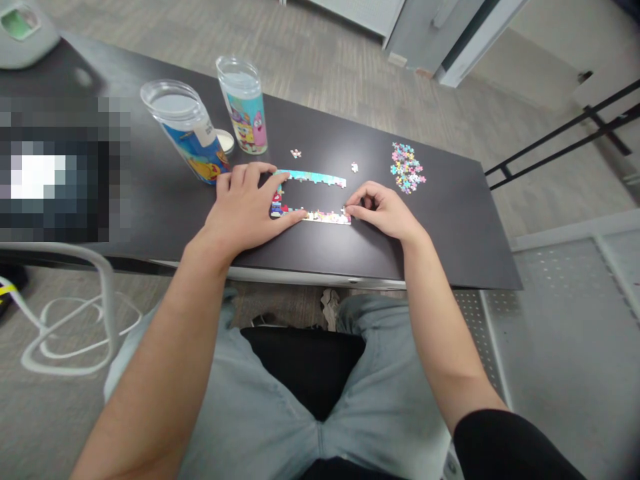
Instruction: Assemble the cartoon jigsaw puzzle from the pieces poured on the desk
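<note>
A partly joined jigsaw puzzle (325,217) lies on the dark table as a three-sided border: a turquoise top strip, a colourful left end and a pale bottom strip. My left hand (243,207) rests with fingers spread over its left end, the thumb along the bottom strip. At the bottom right corner, my right hand (383,208) pinches a small puzzle piece (344,209), mostly hidden by the fingertips. Above the border lie two loose pieces, one puzzle piece (296,153) to the left and another puzzle piece (355,167) to the right.
A pile of loose puzzle pieces (406,168) sits on the right of the table (460,227). Two clear-topped printed tubs, a blue tub (193,143) and a turquoise tub (245,113), stand at the left. Near them is a round lid (225,141). White cable (107,300) hangs lower left.
</note>
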{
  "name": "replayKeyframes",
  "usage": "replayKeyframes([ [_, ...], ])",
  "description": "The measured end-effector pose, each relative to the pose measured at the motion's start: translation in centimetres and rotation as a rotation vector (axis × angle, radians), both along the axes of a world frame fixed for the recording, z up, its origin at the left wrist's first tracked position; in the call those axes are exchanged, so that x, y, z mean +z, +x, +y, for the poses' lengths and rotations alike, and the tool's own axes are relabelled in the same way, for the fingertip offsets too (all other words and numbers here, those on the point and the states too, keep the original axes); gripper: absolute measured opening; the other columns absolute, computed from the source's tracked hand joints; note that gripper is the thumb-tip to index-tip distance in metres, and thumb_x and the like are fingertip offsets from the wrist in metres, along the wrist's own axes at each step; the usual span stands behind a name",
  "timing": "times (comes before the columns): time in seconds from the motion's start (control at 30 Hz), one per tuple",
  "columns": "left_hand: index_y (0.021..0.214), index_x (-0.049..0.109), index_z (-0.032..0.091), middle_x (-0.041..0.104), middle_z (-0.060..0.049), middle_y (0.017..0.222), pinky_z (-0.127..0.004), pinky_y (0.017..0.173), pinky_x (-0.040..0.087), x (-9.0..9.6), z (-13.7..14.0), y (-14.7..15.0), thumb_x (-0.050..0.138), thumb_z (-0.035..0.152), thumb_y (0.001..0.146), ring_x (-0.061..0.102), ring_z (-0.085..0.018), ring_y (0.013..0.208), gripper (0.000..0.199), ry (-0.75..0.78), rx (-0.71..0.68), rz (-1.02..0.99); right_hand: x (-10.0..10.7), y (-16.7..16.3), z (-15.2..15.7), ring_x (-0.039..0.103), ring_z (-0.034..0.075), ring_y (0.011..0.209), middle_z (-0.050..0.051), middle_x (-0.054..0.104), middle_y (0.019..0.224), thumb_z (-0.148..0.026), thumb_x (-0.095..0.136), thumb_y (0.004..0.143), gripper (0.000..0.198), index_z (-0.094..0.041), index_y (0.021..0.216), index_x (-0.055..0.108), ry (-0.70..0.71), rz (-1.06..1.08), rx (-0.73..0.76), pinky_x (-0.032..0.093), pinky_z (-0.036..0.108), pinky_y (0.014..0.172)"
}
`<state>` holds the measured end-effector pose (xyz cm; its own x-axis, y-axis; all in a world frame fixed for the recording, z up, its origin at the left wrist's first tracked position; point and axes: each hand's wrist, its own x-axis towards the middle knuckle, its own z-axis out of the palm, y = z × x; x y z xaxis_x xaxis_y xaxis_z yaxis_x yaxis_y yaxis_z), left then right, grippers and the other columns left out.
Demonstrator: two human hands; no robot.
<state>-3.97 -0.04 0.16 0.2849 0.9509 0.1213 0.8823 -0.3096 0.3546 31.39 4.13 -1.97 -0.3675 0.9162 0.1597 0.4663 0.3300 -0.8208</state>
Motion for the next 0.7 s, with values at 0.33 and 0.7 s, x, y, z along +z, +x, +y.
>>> replayKeyframes([
  [0.33,0.184,0.067,0.024,0.061,-0.025,0.191,-0.075,0.148,0.04,-0.3,0.0,0.1,0.072,0.072,0.118,0.052,-0.054,0.177,0.082,0.027,-0.019,-0.016,0.2,0.2,4.6,0.066,0.023,0.087,0.005,0.085,0.11,-0.053,0.093,0.107,0.027,-0.029,0.119,0.092,0.166,-0.026,-0.139,0.06,0.043,0.088],
  [0.7,0.183,0.068,0.018,0.065,-0.026,0.189,-0.073,0.146,0.044,-0.5,-0.6,0.3,0.074,0.072,0.118,0.057,-0.053,0.172,0.085,0.062,-0.041,-0.022,-0.7,-10.5,13.8,0.072,0.023,0.089,0.009,0.083,0.126,-0.019,0.099,0.107,0.022,-0.024,0.128,0.1,0.271,-0.312,-0.013,0.069,0.051,0.101],
])
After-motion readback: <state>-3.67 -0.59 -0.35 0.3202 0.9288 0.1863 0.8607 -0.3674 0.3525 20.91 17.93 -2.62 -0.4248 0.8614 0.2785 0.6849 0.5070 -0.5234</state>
